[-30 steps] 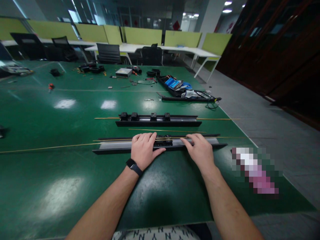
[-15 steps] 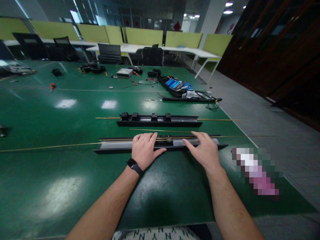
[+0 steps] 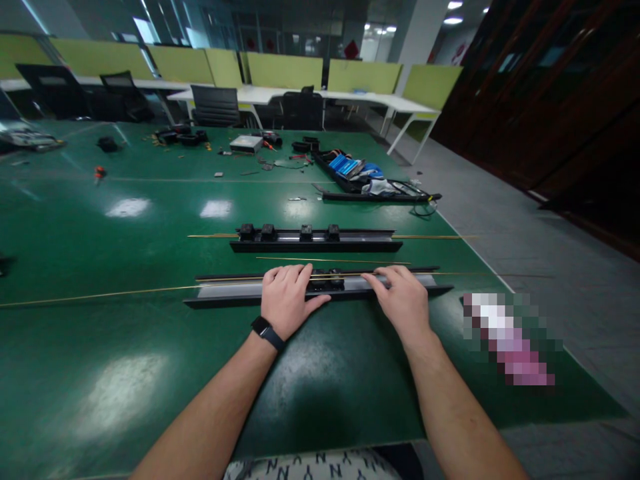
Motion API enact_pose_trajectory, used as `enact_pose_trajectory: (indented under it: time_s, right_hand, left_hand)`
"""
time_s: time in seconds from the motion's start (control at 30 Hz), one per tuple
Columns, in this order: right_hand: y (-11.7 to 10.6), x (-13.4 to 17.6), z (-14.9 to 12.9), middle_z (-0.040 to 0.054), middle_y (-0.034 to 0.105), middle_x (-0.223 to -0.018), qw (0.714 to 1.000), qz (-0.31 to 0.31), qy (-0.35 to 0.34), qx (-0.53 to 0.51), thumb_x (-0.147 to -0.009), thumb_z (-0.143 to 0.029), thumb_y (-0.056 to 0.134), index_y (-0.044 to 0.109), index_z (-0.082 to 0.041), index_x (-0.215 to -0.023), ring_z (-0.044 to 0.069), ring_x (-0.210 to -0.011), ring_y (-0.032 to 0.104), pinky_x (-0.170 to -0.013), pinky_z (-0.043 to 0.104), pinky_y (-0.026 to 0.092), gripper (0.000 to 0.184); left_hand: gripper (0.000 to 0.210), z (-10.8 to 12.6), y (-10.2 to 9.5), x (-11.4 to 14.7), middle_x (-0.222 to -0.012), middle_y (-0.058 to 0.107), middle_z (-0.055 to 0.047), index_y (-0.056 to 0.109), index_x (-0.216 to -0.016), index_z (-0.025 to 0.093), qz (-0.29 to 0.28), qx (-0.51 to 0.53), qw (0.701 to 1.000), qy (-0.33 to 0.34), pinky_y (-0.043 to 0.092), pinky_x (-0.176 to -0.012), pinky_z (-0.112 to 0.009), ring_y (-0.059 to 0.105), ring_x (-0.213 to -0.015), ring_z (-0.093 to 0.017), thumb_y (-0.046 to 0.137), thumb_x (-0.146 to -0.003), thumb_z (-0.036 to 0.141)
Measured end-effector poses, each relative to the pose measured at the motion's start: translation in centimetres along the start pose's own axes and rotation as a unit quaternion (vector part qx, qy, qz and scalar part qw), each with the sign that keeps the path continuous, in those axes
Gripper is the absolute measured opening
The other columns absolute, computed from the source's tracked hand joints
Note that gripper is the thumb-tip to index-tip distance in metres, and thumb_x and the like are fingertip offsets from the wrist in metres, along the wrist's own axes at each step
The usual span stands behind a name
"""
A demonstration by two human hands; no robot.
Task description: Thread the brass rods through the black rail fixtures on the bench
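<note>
A long black channel with a pale inner face lies crosswise before me on the green table. My left hand rests across it, fingers curled over the far side and thumb stretched along the near edge. Just right of that hand, black blocks sit inside the channel. Thin brass-coloured rods run along it and stick out beyond both ends. My right hand is over the channel's right part, thumb and forefinger pinched on a thin rod; the exact contact is partly hidden. One loose rod lies behind the channel.
A second black channel with several black blocks and rods lies farther back. Behind it are a black tray with blue items, a grey box and scattered small parts. A blurred pinkish thing lies at right, near the table edge.
My right hand has moved slightly left, and its thumb and forefinger have closed together on the rod. The left hand keeps its place on the channel. The view has shifted a little.
</note>
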State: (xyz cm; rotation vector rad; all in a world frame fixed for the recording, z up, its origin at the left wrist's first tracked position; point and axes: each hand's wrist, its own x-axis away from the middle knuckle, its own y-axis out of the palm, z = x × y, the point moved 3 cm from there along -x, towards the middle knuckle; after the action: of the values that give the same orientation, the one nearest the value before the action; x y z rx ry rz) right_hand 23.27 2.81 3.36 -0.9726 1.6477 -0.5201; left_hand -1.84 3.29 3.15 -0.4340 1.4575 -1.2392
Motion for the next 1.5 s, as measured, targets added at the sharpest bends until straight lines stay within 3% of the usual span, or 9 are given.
enact_pose_trajectory:
  time_s: [0.3, 0.5, 0.67, 0.9, 1.17, 1.5]
  right_hand:
    - [-1.1, -0.5, 1.1, 0.0095, 0.075, -0.101, 1.000, -0.016, 0.023, 0.002, -0.095, -0.067, 0.054, 0.079, -0.021, -0.094, 0.023, -0.087, 0.069, -0.083, 0.037, 0.051, 0.052]
    - [-0.8, -0.1, 0.0, 0.0115, 0.073, -0.119, 1.000, -0.019, 0.002, -0.011, -0.090, -0.067, 0.063, 0.071, -0.018, -0.124, 0.025, -0.096, 0.069, -0.089, 0.039, 0.053, 0.060]
    - [0.0, 0.2, -0.5, 0.0102, 0.074, -0.106, 1.000, -0.017, -0.002, 0.002, -0.096, -0.062, 0.057, 0.078, -0.019, -0.107, 0.025, -0.096, 0.069, -0.089, 0.037, 0.051, 0.048]
    - [-0.6, -0.3, 0.9, 0.0087, 0.074, -0.098, 1.000, -0.012, 0.017, 0.008, -0.096, -0.067, 0.053, 0.079, -0.022, -0.096, 0.023, -0.089, 0.069, -0.083, 0.036, 0.050, 0.052]
    - [-0.8, -0.3, 0.9, 0.0112, 0.072, -0.112, 0.999, -0.030, 0.012, 0.010, -0.088, -0.071, 0.062, 0.075, -0.019, -0.115, 0.027, -0.101, 0.068, -0.088, 0.039, 0.051, 0.060]
    - [-0.5, -0.3, 1.5, 0.0087, 0.074, -0.098, 0.999, -0.006, 0.028, 0.042, -0.091, -0.073, 0.057, 0.080, -0.020, -0.096, 0.024, -0.092, 0.069, -0.084, 0.036, 0.049, 0.058]
  left_hand:
    - [0.064, -0.1, 0.1, 0.0, -0.126, 0.072, -0.015, 0.064, -0.133, 0.021, 0.000, 0.006, 1.000, 0.000, 0.039, -0.101, -0.050, 0.064, -0.118, -0.033, 0.067, -0.087, 0.066]
    - [0.065, 0.0, -0.1, 0.0, -0.126, 0.072, -0.014, 0.064, -0.132, 0.019, 0.002, 0.004, 1.000, 0.002, 0.039, -0.101, -0.050, 0.064, -0.118, -0.032, 0.067, -0.087, 0.066]
    - [0.066, 0.0, 0.0, 0.0, -0.126, 0.072, -0.014, 0.064, -0.132, 0.019, -0.001, 0.003, 1.000, 0.001, 0.040, -0.100, -0.050, 0.065, -0.117, -0.032, 0.068, -0.086, 0.066]
    - [0.064, -0.1, 0.1, 0.1, -0.127, 0.072, -0.015, 0.064, -0.133, 0.022, -0.004, 0.000, 1.000, -0.003, 0.039, -0.101, -0.050, 0.064, -0.117, -0.034, 0.067, -0.087, 0.066]
    - [0.066, 0.0, 0.0, 0.0, -0.126, 0.072, -0.014, 0.064, -0.132, 0.020, 0.000, 0.002, 1.000, -0.002, 0.039, -0.100, -0.049, 0.064, -0.117, -0.032, 0.067, -0.087, 0.067]
    - [0.065, 0.0, -0.1, 0.0, -0.125, 0.072, -0.015, 0.064, -0.132, 0.020, 0.002, 0.003, 1.000, -0.001, 0.039, -0.101, -0.050, 0.065, -0.116, -0.033, 0.066, -0.087, 0.067]
